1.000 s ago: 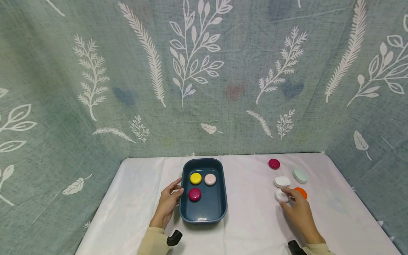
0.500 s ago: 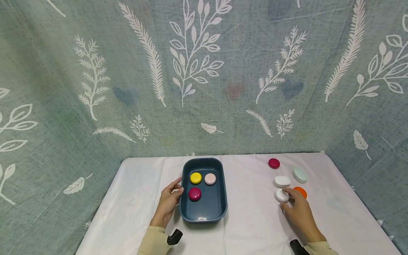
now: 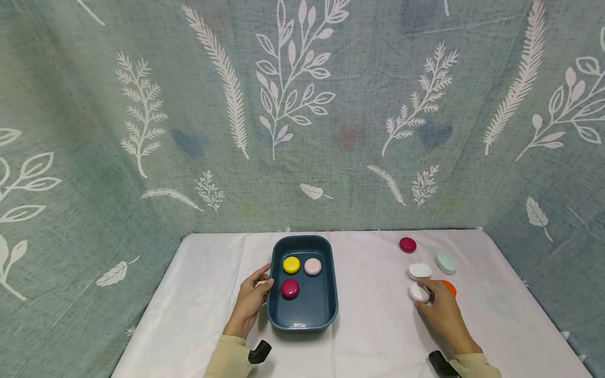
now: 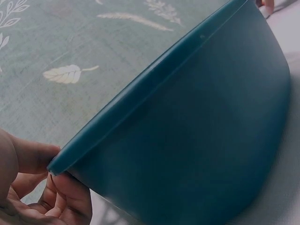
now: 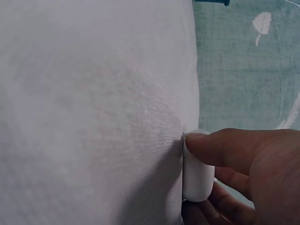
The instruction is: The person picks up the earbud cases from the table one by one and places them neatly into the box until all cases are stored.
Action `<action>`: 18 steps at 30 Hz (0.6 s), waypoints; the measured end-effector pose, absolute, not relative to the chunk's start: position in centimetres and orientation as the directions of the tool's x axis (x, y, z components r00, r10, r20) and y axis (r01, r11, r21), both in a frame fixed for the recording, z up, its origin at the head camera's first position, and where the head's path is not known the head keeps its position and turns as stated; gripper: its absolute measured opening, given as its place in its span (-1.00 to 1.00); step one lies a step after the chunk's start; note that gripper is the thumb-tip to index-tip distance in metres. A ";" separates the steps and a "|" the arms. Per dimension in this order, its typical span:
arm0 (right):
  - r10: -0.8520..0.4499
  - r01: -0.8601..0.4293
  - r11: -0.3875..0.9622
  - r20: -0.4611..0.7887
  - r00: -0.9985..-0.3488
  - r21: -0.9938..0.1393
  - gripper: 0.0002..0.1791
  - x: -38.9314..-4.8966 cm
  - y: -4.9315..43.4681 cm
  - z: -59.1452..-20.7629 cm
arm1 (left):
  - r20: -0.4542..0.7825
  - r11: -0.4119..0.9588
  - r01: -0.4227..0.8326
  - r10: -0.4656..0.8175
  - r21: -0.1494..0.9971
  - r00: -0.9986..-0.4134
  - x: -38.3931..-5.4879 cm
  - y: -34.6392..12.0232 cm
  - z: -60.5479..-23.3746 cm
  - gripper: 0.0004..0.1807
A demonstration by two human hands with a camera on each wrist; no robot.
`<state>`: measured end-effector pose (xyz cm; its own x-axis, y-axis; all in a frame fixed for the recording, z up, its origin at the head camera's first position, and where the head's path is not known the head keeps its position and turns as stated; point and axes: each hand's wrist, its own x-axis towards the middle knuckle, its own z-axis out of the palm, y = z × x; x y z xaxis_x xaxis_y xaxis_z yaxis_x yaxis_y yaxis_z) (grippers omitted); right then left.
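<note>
My left hand (image 3: 252,300) pinches the left rim of a dark blue rectangular tray (image 3: 302,321), thumb and fingers on either side of the edge in the left wrist view. Inside the tray lie a yellow round soap (image 3: 291,265), a pale pink one (image 3: 313,266) and a dark red one (image 3: 290,289). On the right, my right hand (image 3: 442,310) holds a white round soap (image 3: 418,293) between thumb and fingers. The right wrist view shows this white soap (image 5: 199,173) on its edge side, close against the white cloth.
Around my right hand lie a white oval soap (image 3: 419,271), a mint oval soap (image 3: 446,263), a dark red round soap (image 3: 408,244) and an orange one (image 3: 449,287), partly covered by the hand. A leaf-patterned green curtain (image 3: 350,199) borders the white cloth (image 3: 368,315).
My right hand's fingers have settled closer around the white round soap. The left hand and tray stay put; the head view has shifted slightly.
</note>
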<state>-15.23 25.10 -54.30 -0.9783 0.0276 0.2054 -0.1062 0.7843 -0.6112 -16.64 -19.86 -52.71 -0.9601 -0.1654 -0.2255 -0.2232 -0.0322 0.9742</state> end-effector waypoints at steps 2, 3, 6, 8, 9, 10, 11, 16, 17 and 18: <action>0.028 -0.091 0.780 0.181 -0.983 -0.619 -0.45 -15.3 25.0 -54.2 | -0.226 -0.034 -0.223 -0.166 0.974 -0.960 -16.6 -19.9 -52.7 -0.44; 0.031 -0.082 0.777 0.168 -0.985 -0.624 -0.45 -15.3 25.0 -54.1 | -0.226 -0.035 -0.223 -0.166 0.974 -0.960 -16.6 -19.9 -52.7 -0.44; 0.038 -0.058 0.769 0.135 -0.990 -0.637 -0.44 -15.3 24.9 -54.0 | -0.227 -0.035 -0.225 -0.164 0.974 -0.960 -16.6 -19.9 -52.7 -0.44; 0.041 -0.048 0.763 0.122 -0.992 -0.645 -0.43 -15.4 24.8 -54.0 | -0.227 -0.036 -0.224 -0.163 0.974 -0.960 -16.6 -19.9 -52.8 -0.44; 0.040 -0.047 0.760 0.119 -0.992 -0.648 -0.43 -15.4 24.8 -54.0 | -0.226 -0.037 -0.223 -0.163 0.974 -0.960 -16.6 -19.9 -52.8 -0.44; 0.038 -0.048 0.757 0.118 -0.992 -0.651 -0.43 -15.4 24.7 -54.0 | -0.226 -0.039 -0.222 -0.163 0.974 -0.961 -16.6 -19.9 -52.8 -0.44; 0.036 -0.051 0.754 0.120 -0.992 -0.655 -0.42 -15.4 24.7 -54.0 | -0.226 -0.042 -0.222 -0.163 0.974 -0.960 -16.6 -19.8 -52.8 -0.44; 0.019 -0.083 0.744 0.145 -0.989 -0.664 -0.41 -15.5 24.0 -53.9 | -0.227 -0.044 -0.223 -0.165 0.974 -0.960 -16.6 -19.9 -52.7 -0.44; 0.015 -0.091 0.738 0.151 -0.988 -0.669 -0.41 -15.5 23.8 -53.8 | -0.228 -0.042 -0.224 -0.165 0.974 -0.960 -16.6 -19.9 -52.7 -0.44; 0.010 -0.098 0.731 0.154 -0.988 -0.675 -0.41 -15.5 23.7 -53.7 | -0.229 -0.041 -0.225 -0.164 0.973 -0.959 -16.6 -19.9 -52.7 -0.44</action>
